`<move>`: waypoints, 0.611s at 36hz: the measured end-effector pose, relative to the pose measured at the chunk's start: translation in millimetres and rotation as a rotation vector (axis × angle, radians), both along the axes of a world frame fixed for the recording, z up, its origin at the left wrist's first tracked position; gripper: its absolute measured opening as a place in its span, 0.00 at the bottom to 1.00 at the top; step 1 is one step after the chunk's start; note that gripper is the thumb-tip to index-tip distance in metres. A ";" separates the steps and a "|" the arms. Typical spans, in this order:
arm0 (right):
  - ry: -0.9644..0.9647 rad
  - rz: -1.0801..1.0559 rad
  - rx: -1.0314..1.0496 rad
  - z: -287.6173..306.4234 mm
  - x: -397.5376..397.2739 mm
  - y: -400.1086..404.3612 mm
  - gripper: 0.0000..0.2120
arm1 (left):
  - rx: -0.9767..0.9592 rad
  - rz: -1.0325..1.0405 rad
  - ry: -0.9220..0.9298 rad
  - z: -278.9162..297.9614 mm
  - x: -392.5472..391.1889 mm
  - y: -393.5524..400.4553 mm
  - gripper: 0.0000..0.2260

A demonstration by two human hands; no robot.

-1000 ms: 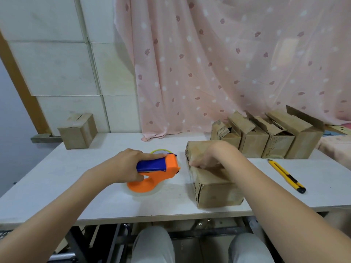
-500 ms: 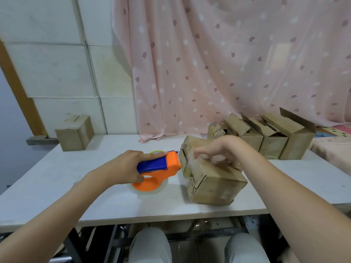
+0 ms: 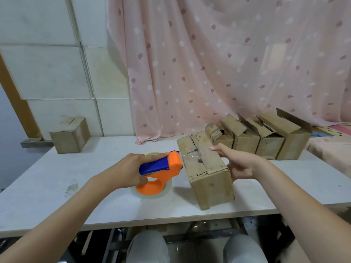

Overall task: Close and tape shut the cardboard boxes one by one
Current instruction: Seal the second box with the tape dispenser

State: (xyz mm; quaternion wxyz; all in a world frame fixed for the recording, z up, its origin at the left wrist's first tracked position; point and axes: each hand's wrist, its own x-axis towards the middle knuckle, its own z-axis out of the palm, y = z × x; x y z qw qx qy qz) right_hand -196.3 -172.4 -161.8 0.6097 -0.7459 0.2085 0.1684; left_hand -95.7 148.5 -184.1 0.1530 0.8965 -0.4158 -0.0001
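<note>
Left hand (image 3: 123, 171) grips dispenser (image 3: 161, 171); right hand (image 3: 239, 166), fingers loose, steadies taped box (image 3: 207, 173). Next, probably: set aside, fetch an open box (image 3: 245, 137).

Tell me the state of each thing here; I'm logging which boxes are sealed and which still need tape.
Front box: flaps closed, clear tape along the top seam, right side touched by the right hand.
Tape dispenser: resting on the table, gripped by the left hand.
Four boxes in the back row: flaps up, open, untaped.
Box at far left: flaps closed.
</note>
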 end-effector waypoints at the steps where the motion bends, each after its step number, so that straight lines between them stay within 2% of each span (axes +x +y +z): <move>1: -0.031 -0.016 0.014 -2.3 -1.9 0.5 0.34 | -0.006 -0.001 0.003 -0.7 0.0 -1.6 0.42; 6: -0.149 -0.185 0.168 -16.5 -15.2 17.3 0.25 | -0.049 -0.007 0.016 -3.8 -0.3 -14.2 0.42; 10: -0.182 -0.221 0.211 -19.3 -22.5 22.4 0.22 | -0.089 -0.023 0.029 -6.6 -1.7 -24.6 0.43; 12: -0.227 -0.237 -0.018 -14.9 -19.5 19.0 0.16 | -0.103 -0.030 0.027 -8.0 -2.3 -28.3 0.43; 14: -0.332 -0.217 -0.362 -7.6 -14.7 15.7 0.07 | -0.109 -0.038 0.038 -8.7 -2.8 -32.3 0.41; 17: -0.515 0.018 -0.798 13.2 -13.2 26.8 0.23 | -0.114 -0.042 0.040 -10.1 -0.5 -35.6 0.42; 18: -0.546 0.126 -0.918 18.0 -12.6 33.5 0.25 | -0.114 -0.041 0.041 -10.7 0.6 -35.8 0.42; 20: -0.547 0.310 -1.033 16.6 -9.4 47.8 0.25 | -0.117 -0.043 0.035 -11.0 1.7 -35.7 0.42; 22: -0.488 0.422 -1.128 5.1 -5.0 57.3 0.31 | -0.118 -0.044 0.029 -11.0 1.9 -35.4 0.41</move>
